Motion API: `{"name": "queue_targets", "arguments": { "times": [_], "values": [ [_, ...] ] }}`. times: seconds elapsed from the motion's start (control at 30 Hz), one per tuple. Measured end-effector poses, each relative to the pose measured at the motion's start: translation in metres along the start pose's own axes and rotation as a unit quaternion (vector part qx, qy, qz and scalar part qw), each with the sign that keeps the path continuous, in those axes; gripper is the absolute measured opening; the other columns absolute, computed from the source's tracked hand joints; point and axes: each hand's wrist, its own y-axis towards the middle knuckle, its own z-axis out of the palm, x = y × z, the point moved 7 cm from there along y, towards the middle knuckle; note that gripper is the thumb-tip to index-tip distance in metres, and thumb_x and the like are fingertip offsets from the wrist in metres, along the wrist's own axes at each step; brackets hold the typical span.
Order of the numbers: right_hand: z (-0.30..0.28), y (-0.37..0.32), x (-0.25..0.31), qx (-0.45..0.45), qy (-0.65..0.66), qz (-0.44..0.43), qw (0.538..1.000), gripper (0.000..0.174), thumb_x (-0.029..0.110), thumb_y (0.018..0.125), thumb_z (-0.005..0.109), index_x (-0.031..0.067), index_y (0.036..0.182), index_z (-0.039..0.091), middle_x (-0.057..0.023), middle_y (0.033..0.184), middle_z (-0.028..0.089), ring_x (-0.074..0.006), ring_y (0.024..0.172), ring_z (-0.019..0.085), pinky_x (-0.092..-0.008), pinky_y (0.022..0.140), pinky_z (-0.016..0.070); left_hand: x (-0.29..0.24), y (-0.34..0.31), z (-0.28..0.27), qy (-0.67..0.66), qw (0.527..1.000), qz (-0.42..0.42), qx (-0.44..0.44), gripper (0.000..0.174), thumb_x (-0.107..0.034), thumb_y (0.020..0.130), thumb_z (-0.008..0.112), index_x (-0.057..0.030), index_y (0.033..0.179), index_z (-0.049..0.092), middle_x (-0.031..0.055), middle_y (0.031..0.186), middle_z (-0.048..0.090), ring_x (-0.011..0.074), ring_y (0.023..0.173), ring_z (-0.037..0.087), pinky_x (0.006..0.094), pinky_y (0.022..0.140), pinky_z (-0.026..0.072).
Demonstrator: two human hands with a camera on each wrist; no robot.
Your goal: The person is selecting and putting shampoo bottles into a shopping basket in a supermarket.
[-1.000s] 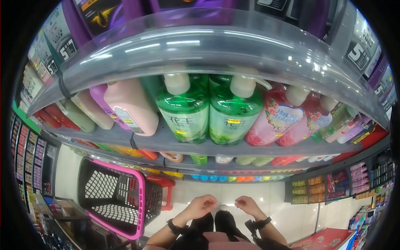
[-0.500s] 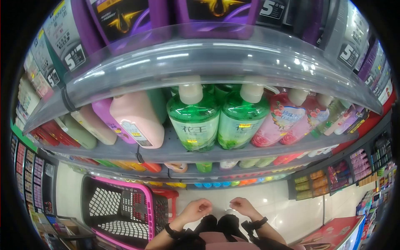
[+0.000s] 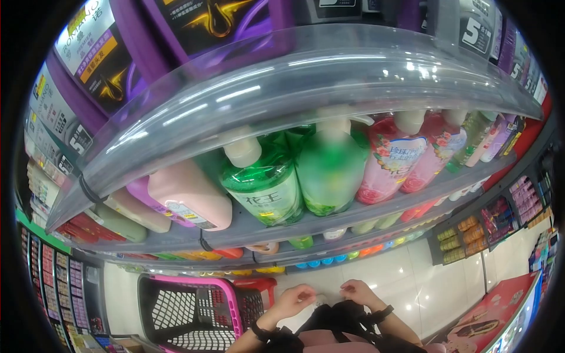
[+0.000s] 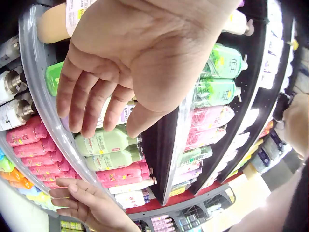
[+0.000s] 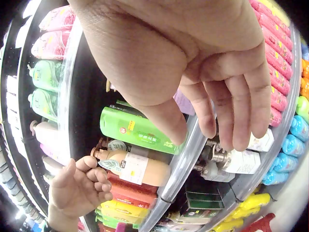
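Both hands are empty, held low before the body with relaxed fingers. In the head view the left hand (image 3: 296, 300) is right of the basket, and the right hand (image 3: 360, 293) is a short gap away from it. Above them on the shelf stand a green pump bottle (image 3: 265, 188), a second green one with a blurred label (image 3: 331, 170), pink rose bottles (image 3: 391, 159) and a pale pink bottle (image 3: 191, 194). The left wrist view shows the left palm (image 4: 140, 58) with fingers spread loosely; the right wrist view shows the right hand (image 5: 188, 67) with fingers hanging.
A black shopping basket with a pink rim (image 3: 234, 306) is at the lower left, beside a red stool-like object (image 3: 262, 288). A clear curved shelf guard (image 3: 306, 65) runs across above the bottles. At the lower right is a red printed panel (image 3: 494, 312); more stocked shelves stand on both sides.
The head view has turned, so the shelf now slants and the basket appears further right. Both hands also appear slightly further right, still empty and apart.
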Motion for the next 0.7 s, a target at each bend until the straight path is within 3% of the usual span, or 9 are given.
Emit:
{"name": "queue_targets", "arguments": {
  "times": [0.2,0.3,0.5,0.6,0.67,0.7],
  "values": [
    [-0.008,-0.007,0.010,-0.014,-0.004,0.007,1.000,0.033,0.026,0.079,0.070,0.0015,0.100,0.065,-0.0126,0.086,0.068,-0.0220,0.081,0.066,-0.0325,0.076,0.0518,-0.002,-0.002,0.002,0.004,1.000,-0.023,-0.007,0.021,-0.018,0.087,0.066,-0.0034,0.101,0.060,0.0067,0.090,0.065,0.0162,0.083,0.064,0.0283,0.076,0.0510],
    [-0.005,-0.008,0.005,-0.010,0.012,0.001,1.000,0.030,0.023,0.081,0.070,0.0004,0.101,0.065,-0.0118,0.085,0.067,-0.0192,0.080,0.064,-0.0308,0.073,0.0512,0.003,0.000,0.005,0.009,1.000,-0.026,0.010,0.020,-0.018,0.087,0.066,-0.0034,0.101,0.060,0.0071,0.090,0.065,0.0162,0.082,0.064,0.0282,0.076,0.0511],
    [-0.014,-0.017,-0.009,-0.030,-0.007,0.023,0.999,0.028,0.020,0.082,0.069,0.0002,0.100,0.065,-0.0102,0.082,0.067,-0.0173,0.076,0.064,-0.0294,0.069,0.0512,-0.008,0.004,0.009,0.001,1.000,0.015,0.010,0.020,-0.017,0.087,0.065,-0.0033,0.101,0.060,0.0077,0.088,0.065,0.0164,0.081,0.065,0.0285,0.076,0.0513],
    [-0.026,-0.020,-0.023,-0.046,-0.003,0.050,0.998,0.029,0.023,0.080,0.071,0.0018,0.099,0.067,-0.0121,0.085,0.068,-0.0207,0.078,0.065,-0.0316,0.073,0.0521,-0.001,0.003,0.014,0.002,0.999,0.034,0.017,0.023,-0.018,0.088,0.065,-0.0035,0.104,0.059,0.0076,0.090,0.066,0.0169,0.084,0.065,0.0298,0.077,0.0512],
    [-0.033,-0.019,-0.011,-0.066,-0.033,0.015,0.997,0.023,0.017,0.083,0.068,-0.0001,0.098,0.065,-0.0081,0.078,0.067,-0.0140,0.071,0.063,-0.0278,0.065,0.0506,0.000,0.000,0.011,0.032,0.999,0.032,0.017,0.024,-0.019,0.088,0.065,-0.0040,0.105,0.059,0.0083,0.091,0.066,0.0176,0.085,0.065,0.0302,0.077,0.0512],
    [-0.033,-0.016,-0.008,-0.065,-0.030,0.020,0.997,0.024,0.018,0.082,0.068,0.0004,0.099,0.065,-0.0088,0.079,0.067,-0.0154,0.073,0.064,-0.0288,0.067,0.0511,0.001,-0.002,0.009,0.030,0.999,0.032,0.015,0.024,-0.019,0.088,0.065,-0.0040,0.105,0.059,0.0083,0.091,0.066,0.0176,0.085,0.065,0.0302,0.077,0.0512]
  ]
}}
